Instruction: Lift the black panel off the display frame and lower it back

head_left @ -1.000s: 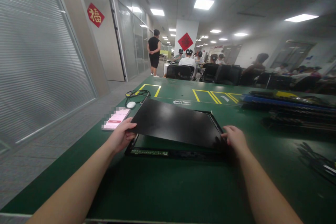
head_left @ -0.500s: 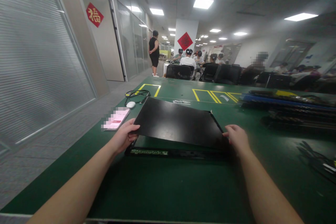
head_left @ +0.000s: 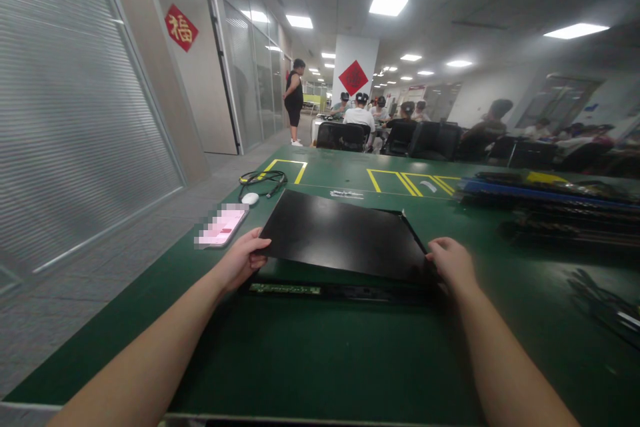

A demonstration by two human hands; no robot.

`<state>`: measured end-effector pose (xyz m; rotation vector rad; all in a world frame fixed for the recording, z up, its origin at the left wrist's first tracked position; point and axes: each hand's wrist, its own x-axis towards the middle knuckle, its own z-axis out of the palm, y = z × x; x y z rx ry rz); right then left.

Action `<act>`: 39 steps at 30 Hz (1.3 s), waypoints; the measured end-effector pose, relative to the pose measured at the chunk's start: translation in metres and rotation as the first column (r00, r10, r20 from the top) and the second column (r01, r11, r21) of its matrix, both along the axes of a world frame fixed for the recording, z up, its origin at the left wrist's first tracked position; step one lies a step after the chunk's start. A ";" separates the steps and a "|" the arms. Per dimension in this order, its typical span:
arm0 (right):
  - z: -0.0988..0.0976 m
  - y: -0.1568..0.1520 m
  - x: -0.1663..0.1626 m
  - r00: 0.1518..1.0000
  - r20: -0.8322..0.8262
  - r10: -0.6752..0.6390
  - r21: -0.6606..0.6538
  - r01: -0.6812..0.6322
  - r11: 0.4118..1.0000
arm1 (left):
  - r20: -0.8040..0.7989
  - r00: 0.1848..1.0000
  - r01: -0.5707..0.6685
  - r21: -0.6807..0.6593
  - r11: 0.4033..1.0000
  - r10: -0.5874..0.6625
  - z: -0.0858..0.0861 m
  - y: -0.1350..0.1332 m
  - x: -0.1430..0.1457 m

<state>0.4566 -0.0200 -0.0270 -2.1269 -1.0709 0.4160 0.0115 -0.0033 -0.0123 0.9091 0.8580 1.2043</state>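
A thin, glossy black panel point(head_left: 345, 230), which looks like a display panel, tilts over a black frame point(head_left: 380, 293) on the table. Along the frame's near edge runs a green circuit board strip point(head_left: 285, 289). My left hand point(head_left: 245, 259) pinches the panel's left edge, thumb on top and fingers beneath, holding that side raised. At the right side, my right hand point(head_left: 451, 261) has its thumb and fingers closed at the panel's right edge, close to the frame. Its fingertips are partly hidden, and the panel covers most of the frame's inside.
Left of the panel lie a phone point(head_left: 223, 225), a white mouse-like object point(head_left: 250, 199) and a coiled black cable point(head_left: 263, 179). Stacked dark panels point(head_left: 555, 207) and black cables point(head_left: 605, 307) are on the right. Yellow tape point(head_left: 395, 173) marks the green table point(head_left: 320, 367). People sit beyond.
The panel's left side has come down slightly and shifted a little right with my left hand. My right hand stays nearly still. The standing person in the background has turned.
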 end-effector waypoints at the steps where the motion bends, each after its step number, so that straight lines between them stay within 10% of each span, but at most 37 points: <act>1: 0.000 0.000 0.000 1.000 0.009 0.004 -0.003 -0.004 1.000 | 0.004 1.000 0.001 0.000 1.000 -0.001 0.000 0.000 0.000; 39: 0.004 -0.001 -0.003 0.939 0.325 0.114 -0.122 -0.077 0.990 | -0.016 0.996 0.091 -0.074 0.993 -0.093 -0.004 0.005 -0.008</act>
